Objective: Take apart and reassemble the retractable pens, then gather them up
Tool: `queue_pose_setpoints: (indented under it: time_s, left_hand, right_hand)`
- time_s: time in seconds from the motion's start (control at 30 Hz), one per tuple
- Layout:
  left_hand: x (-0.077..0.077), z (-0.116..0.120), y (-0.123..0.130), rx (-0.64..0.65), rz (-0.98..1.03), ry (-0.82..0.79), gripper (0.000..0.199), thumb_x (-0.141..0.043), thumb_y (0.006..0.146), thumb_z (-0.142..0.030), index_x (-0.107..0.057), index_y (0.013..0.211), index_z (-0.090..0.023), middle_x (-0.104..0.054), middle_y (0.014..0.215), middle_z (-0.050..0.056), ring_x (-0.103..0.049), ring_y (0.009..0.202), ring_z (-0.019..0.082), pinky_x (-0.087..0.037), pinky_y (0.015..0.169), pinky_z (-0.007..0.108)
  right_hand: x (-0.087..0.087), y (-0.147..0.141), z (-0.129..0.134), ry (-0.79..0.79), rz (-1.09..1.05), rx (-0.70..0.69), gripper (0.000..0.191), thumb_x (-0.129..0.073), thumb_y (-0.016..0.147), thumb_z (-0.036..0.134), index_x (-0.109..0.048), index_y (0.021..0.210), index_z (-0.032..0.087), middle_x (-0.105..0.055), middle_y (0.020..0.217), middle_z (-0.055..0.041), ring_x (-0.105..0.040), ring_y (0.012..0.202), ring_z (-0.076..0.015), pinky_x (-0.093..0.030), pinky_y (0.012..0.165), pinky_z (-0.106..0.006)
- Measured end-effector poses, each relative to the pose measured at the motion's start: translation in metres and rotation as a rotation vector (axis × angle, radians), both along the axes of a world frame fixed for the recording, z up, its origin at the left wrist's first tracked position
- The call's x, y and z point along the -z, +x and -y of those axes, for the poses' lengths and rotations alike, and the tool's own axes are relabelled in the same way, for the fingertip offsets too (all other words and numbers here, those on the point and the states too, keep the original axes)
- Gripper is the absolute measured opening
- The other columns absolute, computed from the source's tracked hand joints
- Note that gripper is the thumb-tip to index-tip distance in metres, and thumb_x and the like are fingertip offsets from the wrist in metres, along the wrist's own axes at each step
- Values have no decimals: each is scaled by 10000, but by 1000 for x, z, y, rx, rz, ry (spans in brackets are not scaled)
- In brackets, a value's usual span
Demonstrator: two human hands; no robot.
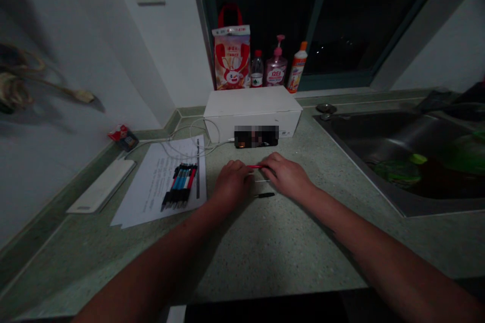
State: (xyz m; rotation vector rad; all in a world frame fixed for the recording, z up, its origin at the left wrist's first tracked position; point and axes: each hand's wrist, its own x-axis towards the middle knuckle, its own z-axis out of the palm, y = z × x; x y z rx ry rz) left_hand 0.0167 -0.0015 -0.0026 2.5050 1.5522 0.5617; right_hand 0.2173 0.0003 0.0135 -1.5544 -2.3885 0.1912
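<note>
Between my two hands is a thin red pen part [256, 166], lying level. My left hand [234, 181] has its fingers closed at the part's left end. At the right end, the fingers of my right hand [284, 174] are pinched on it. A thin white stick [262, 180] lies just below, between the hands. Nearer to me is a black pen piece [265, 195] on the counter. Several pens [182, 184] with blue, red and white barrels lie side by side on printed paper [142, 186] to the left.
A phone [256, 137] with a cable leans on a white box [252, 106]. Behind stand a red bag [232, 58] and several bottles [276, 68]. The sink [359, 161] is at the right. A white power strip-like slab [100, 186] lies far left.
</note>
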Motion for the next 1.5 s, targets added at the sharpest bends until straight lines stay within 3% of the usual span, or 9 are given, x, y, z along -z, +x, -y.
queue_pose_setpoints:
  time_s: [0.07, 0.23, 0.43, 1.07, 1.5]
  left_hand:
    - [-1, -2, 2, -16, -14, -29, 200, -602, 952, -165, -768, 1058, -195, -705, 1023, 86, -600, 1026, 268, -476, 923, 403]
    - [-2, -7, 0, -81, -62, -63, 222, -562, 970, -167, -780, 933, -187, -711, 983, 94, -607, 1005, 268, -481, 902, 393]
    - [1, -12, -9, -142, -37, -71, 225, -553, 963, -161, -776, 931, -180, -708, 992, 97, -609, 1009, 255, -488, 905, 381]
    - [4, -20, -16, -197, 295, -154, 183, -586, 929, -193, -751, 850, -189, -737, 932, 67, -665, 954, 240, -519, 923, 385]
    - [9, -17, -13, -256, 664, -241, 123, -628, 904, -189, -722, 981, -207, -780, 942, 27, -716, 854, 194, -579, 843, 349]
  right_hand:
    - [1, 0, -3, 17, 27, 7, 297, -488, 1058, 273, -701, 1261, 233, -667, 1254, -78, -673, 1058, -211, -506, 827, -300]
    - [4, 0, -8, -23, 149, 21, 286, -492, 1047, 250, -739, 1189, 217, -697, 1184, -93, -679, 1039, -230, -510, 820, -316]
    - [4, 2, -6, 0, 122, -15, 261, -516, 1037, 253, -736, 1170, 207, -703, 1155, -88, -681, 1014, -225, -503, 808, -318]
    - [4, 0, -5, -42, -10, -46, 228, -545, 1027, 230, -733, 1152, 193, -698, 1140, -84, -680, 1021, -212, -500, 853, -306]
    - [7, -1, -5, -18, -73, -31, 198, -565, 999, 237, -712, 1125, 193, -694, 1112, -83, -674, 979, -213, -482, 809, -309]
